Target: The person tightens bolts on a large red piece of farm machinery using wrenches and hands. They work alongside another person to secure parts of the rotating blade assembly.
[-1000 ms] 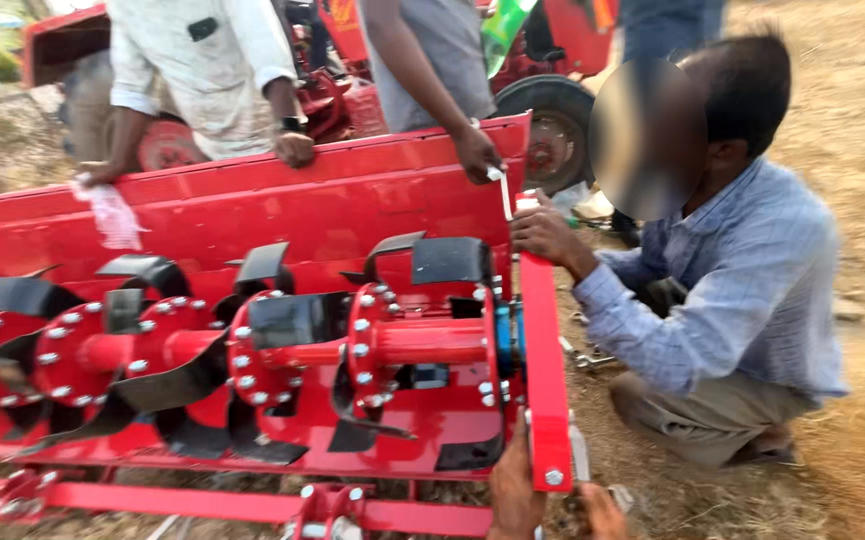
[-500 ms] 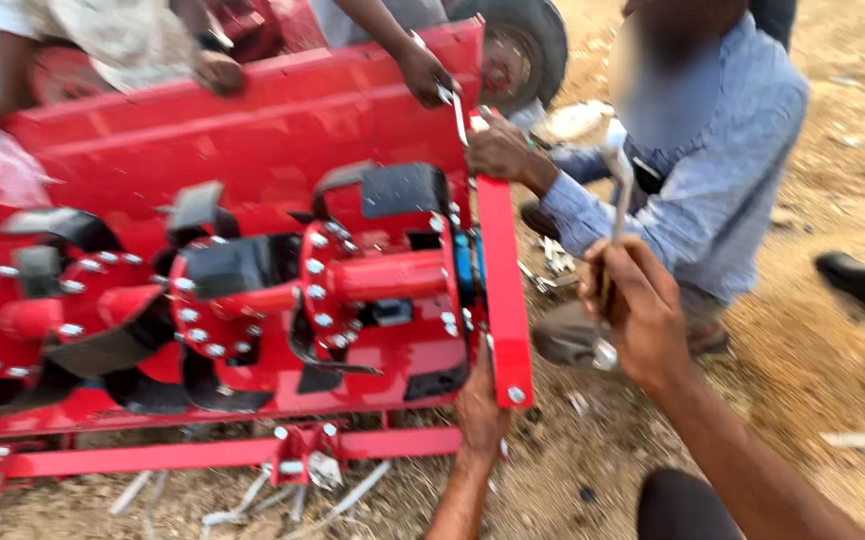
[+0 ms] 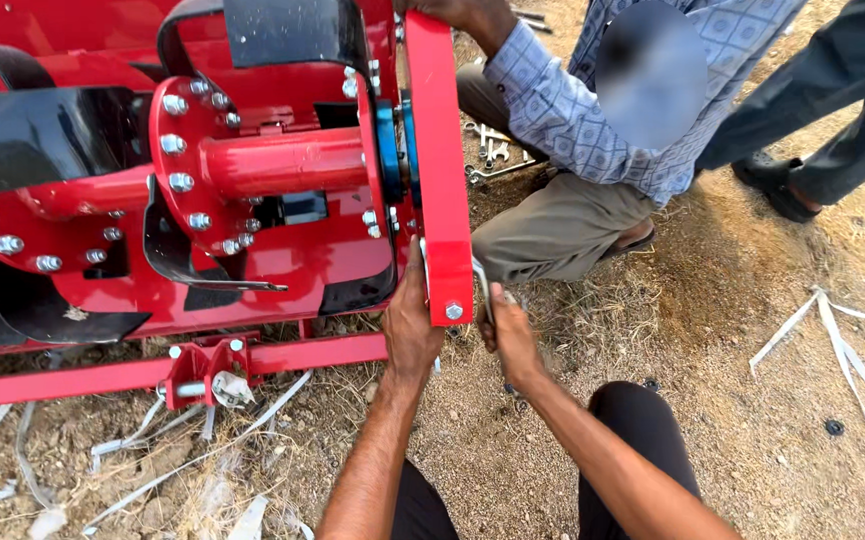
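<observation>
A red rotary tiller with black curved blades (image 3: 43,135) and a bolted rotor shaft (image 3: 283,165) fills the left of the head view. Its red side plate (image 3: 438,150) runs down to a bolt (image 3: 455,312) at the lower corner. My left hand (image 3: 411,325) presses against the inner side of that plate, beside the bolt. My right hand (image 3: 508,330) is on the outer side, closed around a metal wrench (image 3: 481,285) that reaches up along the plate's edge.
A person in a checked shirt (image 3: 593,120) squats just beyond the plate, one hand on its top. Loose wrenches (image 3: 493,160) lie on the dirt by that person's knee. Another person's dark trouser leg and sandal (image 3: 783,190) stand at the right. White strips (image 3: 833,330) litter the ground.
The view has closed in on the tiller's lower right corner. My right hand came down with the wrench from mid-air to the side plate beside the bolt; my left hand stays behind the plate.
</observation>
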